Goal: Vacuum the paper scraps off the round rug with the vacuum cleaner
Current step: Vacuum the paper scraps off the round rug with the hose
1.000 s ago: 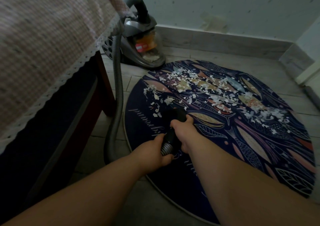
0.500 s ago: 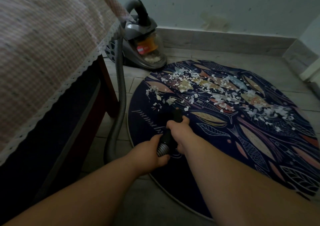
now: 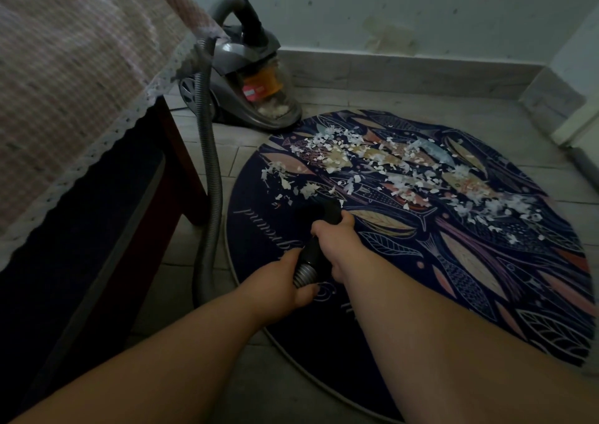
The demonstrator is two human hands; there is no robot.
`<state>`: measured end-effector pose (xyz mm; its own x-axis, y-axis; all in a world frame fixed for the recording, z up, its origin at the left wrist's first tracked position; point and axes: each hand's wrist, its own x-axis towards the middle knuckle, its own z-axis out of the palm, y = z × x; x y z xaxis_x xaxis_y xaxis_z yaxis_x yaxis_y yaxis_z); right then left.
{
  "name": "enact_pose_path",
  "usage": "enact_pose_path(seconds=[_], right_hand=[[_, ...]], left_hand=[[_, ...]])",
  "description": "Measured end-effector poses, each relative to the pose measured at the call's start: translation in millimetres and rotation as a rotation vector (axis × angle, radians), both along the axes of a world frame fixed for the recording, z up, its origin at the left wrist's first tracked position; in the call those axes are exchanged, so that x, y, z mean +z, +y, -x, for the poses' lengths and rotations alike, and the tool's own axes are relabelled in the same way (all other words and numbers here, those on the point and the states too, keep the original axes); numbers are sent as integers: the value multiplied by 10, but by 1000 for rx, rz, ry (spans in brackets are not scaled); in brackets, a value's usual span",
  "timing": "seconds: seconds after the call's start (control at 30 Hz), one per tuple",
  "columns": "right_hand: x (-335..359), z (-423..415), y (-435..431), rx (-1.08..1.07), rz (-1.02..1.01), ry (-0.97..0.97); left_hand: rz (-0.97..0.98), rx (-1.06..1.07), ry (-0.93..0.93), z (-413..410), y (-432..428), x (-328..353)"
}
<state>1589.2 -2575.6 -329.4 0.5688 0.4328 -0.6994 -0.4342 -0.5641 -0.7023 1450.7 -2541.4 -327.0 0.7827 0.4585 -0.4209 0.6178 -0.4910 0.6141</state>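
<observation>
Both your hands are closed on the vacuum's tube. Your left hand grips the ribbed silver end of the hose where it joins the black wand, and your right hand is curled round that wand just ahead of it, thumb side up. The wand's dark mouth points away from you and sits low over the round rug, at the near edge of the paper scraps; you cannot tell from here whether it touches the pile. The scraps lie in a loose white and cream band across the far half of the rug, running from its left side toward the right, while the near half by your forearms shows only its printed fish and leaf pattern. The rug lies flat on the tiled floor. The vacuum cleaner, a grey canister with pale debris in its clear bin, stands on the floor just beyond the rug's far left edge, near the wall. Its hose loops down past the dark red table leg, under the lace-edged checked cloth, and back up to your left hand.
</observation>
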Motion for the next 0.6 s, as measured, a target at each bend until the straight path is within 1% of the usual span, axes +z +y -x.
enact_pose_path(seconds=[0.1, 0.37, 0.47, 0.6], right_hand=[[-16, -33, 35, 9, -17, 6], [-60, 27, 355, 83, -21, -6], [-76, -37, 374, 78, -28, -7], [-114, -199, 363, 51, -45, 15]], left_hand=[[-4, 9, 13, -29, 33, -26], [1, 121, 26, 39, 256, -66], [13, 117, 38, -24, 283, -79], [22, 103, 2, -180, 264, -120]])
